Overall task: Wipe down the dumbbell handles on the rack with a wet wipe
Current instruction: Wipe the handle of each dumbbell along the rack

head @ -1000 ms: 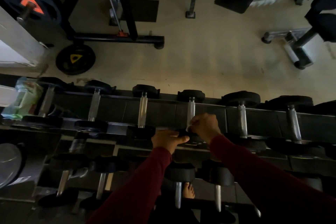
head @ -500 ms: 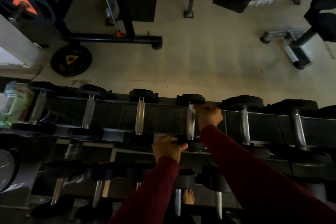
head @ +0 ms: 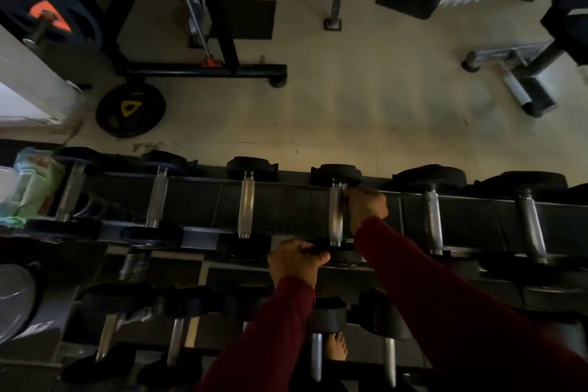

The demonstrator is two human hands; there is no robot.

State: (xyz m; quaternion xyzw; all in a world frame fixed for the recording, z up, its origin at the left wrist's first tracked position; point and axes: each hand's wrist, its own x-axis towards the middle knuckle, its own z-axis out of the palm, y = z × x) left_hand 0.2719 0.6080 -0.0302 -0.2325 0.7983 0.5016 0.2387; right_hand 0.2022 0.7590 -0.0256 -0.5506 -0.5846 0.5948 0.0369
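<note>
Gaps btwn handles (head: 246, 205) open; end weights (head: 336, 173) block ends.

R hand (head: 366, 210) w/ wet wipe (head: 345, 192) slid up the dumbbell handle (head: 335, 216), from near end by L hand (head: 294, 261) to far end.

The dumbbell handles (head: 336, 216) are seen as bright, knurled metal, rough along the grip. The dumbbell ends (head: 336, 173) appear as matt black rubber. The sleeves (head: 445, 312) are of dark red cloth. The floor (head: 350, 99) is shown smooth and dull.
</note>
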